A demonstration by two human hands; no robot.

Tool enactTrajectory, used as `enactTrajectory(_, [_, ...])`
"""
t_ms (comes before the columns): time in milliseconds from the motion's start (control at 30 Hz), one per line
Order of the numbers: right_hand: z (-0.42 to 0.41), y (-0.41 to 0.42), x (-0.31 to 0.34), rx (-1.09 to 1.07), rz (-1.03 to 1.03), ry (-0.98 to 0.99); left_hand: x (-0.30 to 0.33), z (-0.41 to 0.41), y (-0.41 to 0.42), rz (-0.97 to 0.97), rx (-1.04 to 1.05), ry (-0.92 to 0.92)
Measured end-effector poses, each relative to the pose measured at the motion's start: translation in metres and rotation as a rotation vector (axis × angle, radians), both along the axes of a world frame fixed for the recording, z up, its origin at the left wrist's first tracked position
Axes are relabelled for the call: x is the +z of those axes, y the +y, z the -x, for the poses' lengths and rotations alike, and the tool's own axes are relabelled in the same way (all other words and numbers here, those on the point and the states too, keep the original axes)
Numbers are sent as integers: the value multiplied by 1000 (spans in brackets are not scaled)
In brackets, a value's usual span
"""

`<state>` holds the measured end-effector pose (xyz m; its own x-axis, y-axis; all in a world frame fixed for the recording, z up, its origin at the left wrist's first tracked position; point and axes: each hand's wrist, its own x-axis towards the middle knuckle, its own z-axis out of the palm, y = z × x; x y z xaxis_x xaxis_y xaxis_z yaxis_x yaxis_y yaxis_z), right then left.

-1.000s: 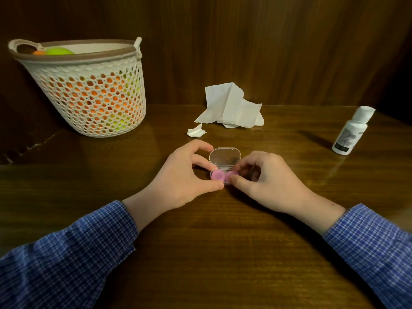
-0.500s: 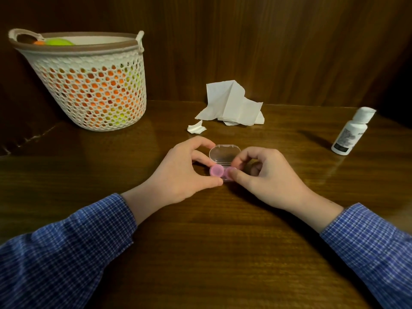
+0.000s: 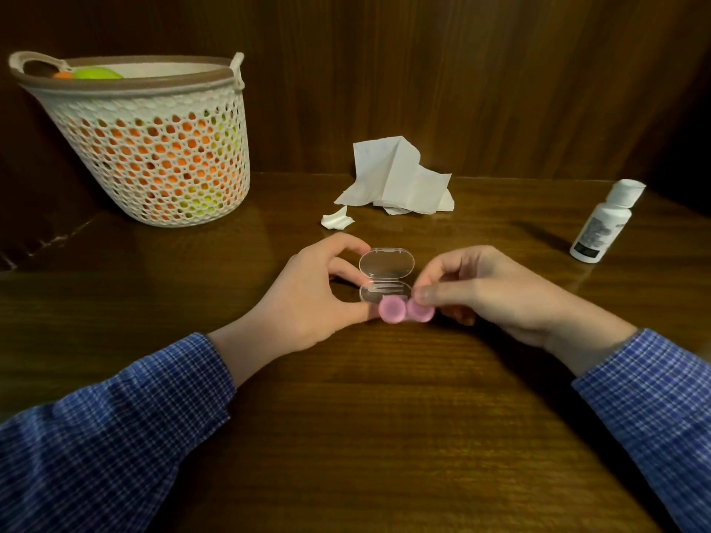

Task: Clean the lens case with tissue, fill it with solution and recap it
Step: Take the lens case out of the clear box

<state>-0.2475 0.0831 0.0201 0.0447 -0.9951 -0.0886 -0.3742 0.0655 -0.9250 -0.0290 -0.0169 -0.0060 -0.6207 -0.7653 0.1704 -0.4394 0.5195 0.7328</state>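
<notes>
Pink lens case (image 3: 406, 310), both round caps on, lies at the centre of the wooden desk (image 3: 365, 417), just in front of a clear hinged box (image 3: 386, 277) standing open. Left hand (image 3: 307, 298): thumb and fingers curled, pinching the case's left end and touching the box. Right hand (image 3: 488, 292): thumb and fingers pinching the right cap. Behind: crumpled tissue (image 3: 396, 178) and a torn scrap (image 3: 336, 219). Far left: mesh basket (image 3: 154, 148). Far right: white solution bottle (image 3: 606, 221), capped, well apart from both hands.
</notes>
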Motion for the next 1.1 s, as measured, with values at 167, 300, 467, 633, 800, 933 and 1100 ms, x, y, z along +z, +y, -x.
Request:
enactTrajectory(167, [-4, 0, 1, 82, 10, 203, 1, -1, 1, 29, 3, -3])
enactTrajectory(300, [-6, 0, -5, 64, 74, 239, 1, 0, 1, 26, -6, -14])
enactTrajectory(467, [-8, -5, -22, -139, 298, 275, 0, 0, 1, 38, 6, -30])
enactTrajectory(633, [-15, -15, -30, -174, 360, 441, 0, 0, 0, 49, -8, -21])
enactTrajectory(800, [-21, -24, -33, -224, 352, 515, -2, 0, 0, 50, -6, -15])
enactTrajectory(933, [-22, -25, -33, -205, 344, 508, -2, 0, 0, 43, -8, -16])
enactTrajectory(1100, [-21, -26, -31, -183, 309, 426, -2, 0, -1, 38, -11, -20])
